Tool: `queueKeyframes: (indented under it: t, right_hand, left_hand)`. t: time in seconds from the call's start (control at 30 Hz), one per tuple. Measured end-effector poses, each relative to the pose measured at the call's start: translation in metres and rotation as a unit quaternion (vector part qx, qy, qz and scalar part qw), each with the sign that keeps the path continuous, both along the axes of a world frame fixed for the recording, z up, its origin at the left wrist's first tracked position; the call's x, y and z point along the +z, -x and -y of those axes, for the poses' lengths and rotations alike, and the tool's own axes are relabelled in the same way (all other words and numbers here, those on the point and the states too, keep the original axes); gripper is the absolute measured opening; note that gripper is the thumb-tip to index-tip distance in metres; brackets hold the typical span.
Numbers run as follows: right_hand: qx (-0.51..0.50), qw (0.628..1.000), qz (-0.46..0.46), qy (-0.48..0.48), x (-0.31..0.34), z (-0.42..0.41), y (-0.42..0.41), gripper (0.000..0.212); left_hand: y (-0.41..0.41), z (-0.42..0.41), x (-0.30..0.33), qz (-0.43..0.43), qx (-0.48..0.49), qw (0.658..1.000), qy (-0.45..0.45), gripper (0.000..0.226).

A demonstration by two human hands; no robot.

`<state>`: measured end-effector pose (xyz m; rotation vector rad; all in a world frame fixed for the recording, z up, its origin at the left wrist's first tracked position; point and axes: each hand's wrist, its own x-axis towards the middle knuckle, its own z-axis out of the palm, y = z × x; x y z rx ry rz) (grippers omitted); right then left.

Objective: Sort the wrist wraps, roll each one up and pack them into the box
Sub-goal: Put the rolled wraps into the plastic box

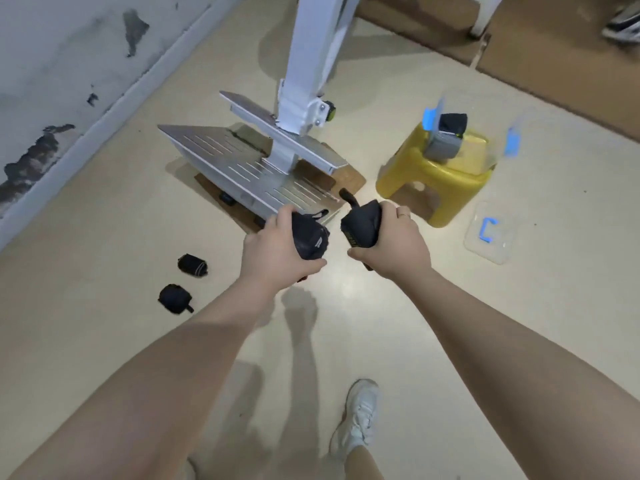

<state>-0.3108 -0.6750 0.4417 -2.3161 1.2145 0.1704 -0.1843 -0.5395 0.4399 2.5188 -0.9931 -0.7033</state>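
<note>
**A:** So where were the wraps at that point?

**B:** Split up. The left hand (273, 251) had its fingers curled round a black rolled wrist wrap (309, 238) with a white logo on it, and the right hand (393, 241) was clamped on a second black wrap (360, 225) with a loose strap tail sticking up. Both grips were closed tight on their wraps, held out over the floor (104, 237), close together but not touching.

**A:** And the rest?

**B:** Two more black rolls were lying on the floor off to the left, one (193, 265) a bit further out than the other (175, 298), near each other but apart. The clear box (485, 133) with blue clips sat on a yellow stool (433, 181), and it already had a grey wrap (443, 147) and a black wrap (453, 123) inside, the black one on top, I think.

**A:** Lid?

**B:** The clear lid (491, 233) with a blue handle was flat on the floor just right of the stool. A white machine post on a slotted metal base (242, 164) stood behind the hands, and a white sneaker (360, 414) showed at the bottom.
</note>
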Motion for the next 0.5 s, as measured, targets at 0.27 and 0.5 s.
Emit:
queueKeyframes:
  t: [0.27,0.5]
  right_hand:
    - [-0.072,0.997,-0.015,-0.006,-0.023,0.193,0.05,0.077]
    - [-0.127,0.99,-0.058,0.008,-0.071,0.351,0.037,0.076]
  left_hand:
    - [0.022,0.216,-0.018,-0.014,-0.043,0.998,0.037,0.086]
    - [-0.008,0.392,-0.07,-0.102,-0.183,0.977,0.047,0.09]
